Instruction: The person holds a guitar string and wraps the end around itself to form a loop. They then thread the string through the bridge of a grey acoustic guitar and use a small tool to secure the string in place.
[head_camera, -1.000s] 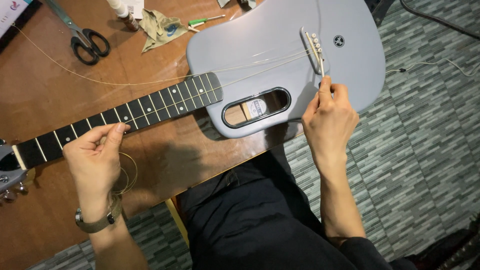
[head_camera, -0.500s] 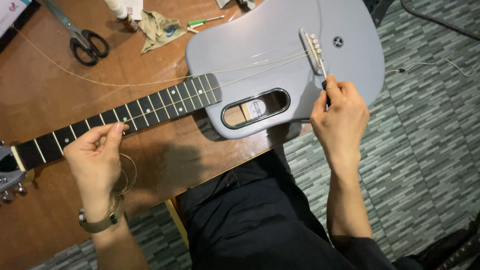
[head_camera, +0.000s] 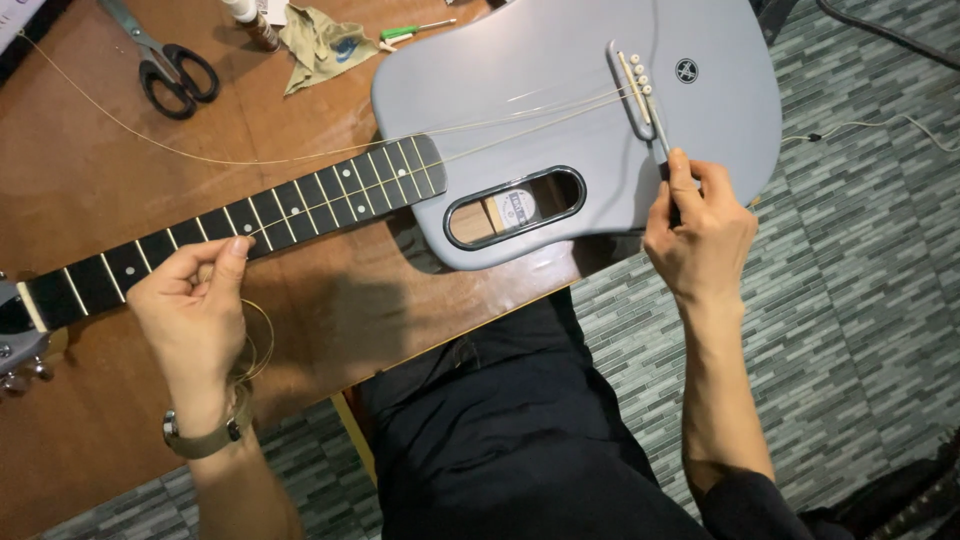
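Observation:
A grey guitar body with an oval sound hole lies across a wooden table, its black fretted neck running left. My left hand pinches a thin guitar string over the neck; a coil of the string loops below the fingers. My right hand holds a slim metal tool whose tip sits at the lower end of the bridge, where several white pins show. A few loose strings run from the bridge toward the neck.
Black-handled scissors, a crumpled cloth, a small bottle and a green-handled screwdriver lie at the table's far side. A white cable crosses the grey tiled floor on the right. My dark-trousered legs are below.
My right hand has shifted slightly right and up along the bridge with the tool. My left hand keeps its pinch on the string at the neck.

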